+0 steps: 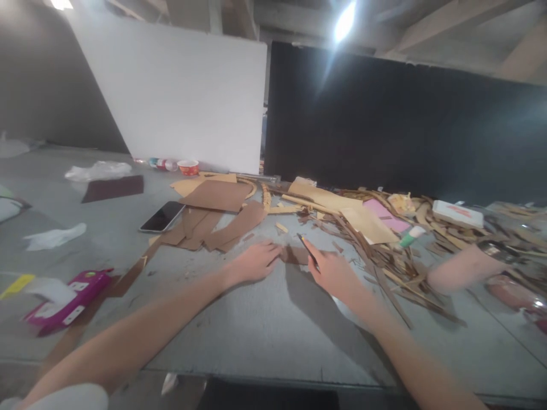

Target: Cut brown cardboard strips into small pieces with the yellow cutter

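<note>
- Right hand (335,276): fingers closed around a slim dark tool (308,252), index extended along it.
- Left hand (255,262): fingers loosely extended, slightly parted, tips at a brown strip (296,255).
- Brown strip: flat on the table (243,336), between both hands.

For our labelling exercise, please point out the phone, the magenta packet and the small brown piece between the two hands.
Phone (162,217): head view, middle of its dark screen.
Magenta packet (77,300): head view, middle of its body.
Small brown piece (296,255): head view, its exposed upper face.
</note>
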`<state>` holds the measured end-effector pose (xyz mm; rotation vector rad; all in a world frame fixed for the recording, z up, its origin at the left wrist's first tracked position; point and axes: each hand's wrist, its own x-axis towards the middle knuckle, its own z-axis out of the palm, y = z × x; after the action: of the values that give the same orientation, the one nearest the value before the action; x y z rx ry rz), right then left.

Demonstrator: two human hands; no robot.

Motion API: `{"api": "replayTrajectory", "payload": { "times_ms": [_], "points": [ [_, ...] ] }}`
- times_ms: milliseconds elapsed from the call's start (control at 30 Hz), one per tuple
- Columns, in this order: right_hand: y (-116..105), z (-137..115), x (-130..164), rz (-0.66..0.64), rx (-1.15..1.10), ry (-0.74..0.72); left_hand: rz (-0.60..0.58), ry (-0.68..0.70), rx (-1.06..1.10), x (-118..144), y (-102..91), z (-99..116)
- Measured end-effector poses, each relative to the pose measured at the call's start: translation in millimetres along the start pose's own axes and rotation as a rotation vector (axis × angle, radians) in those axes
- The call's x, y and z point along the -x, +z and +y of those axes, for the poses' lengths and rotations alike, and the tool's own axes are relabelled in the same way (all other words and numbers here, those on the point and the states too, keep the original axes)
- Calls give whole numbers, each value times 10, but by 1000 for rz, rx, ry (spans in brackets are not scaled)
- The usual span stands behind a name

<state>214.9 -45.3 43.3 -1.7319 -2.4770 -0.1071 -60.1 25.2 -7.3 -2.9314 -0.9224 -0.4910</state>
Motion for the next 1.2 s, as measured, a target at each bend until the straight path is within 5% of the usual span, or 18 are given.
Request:
{"api": "replayTrajectory", "payload": {
  "times_ms": [400,900,1200],
  "points": [
    [469,17,-267,-21,-220,99,38,253,-24,-50,-32,-121],
    [419,-28,-262,-42,-255,186,-50,278,64,-75,-176,-101],
    [427,-13,-251,-35,-248,198,-57,347,-74,-96,-118,3]
  ]
}}
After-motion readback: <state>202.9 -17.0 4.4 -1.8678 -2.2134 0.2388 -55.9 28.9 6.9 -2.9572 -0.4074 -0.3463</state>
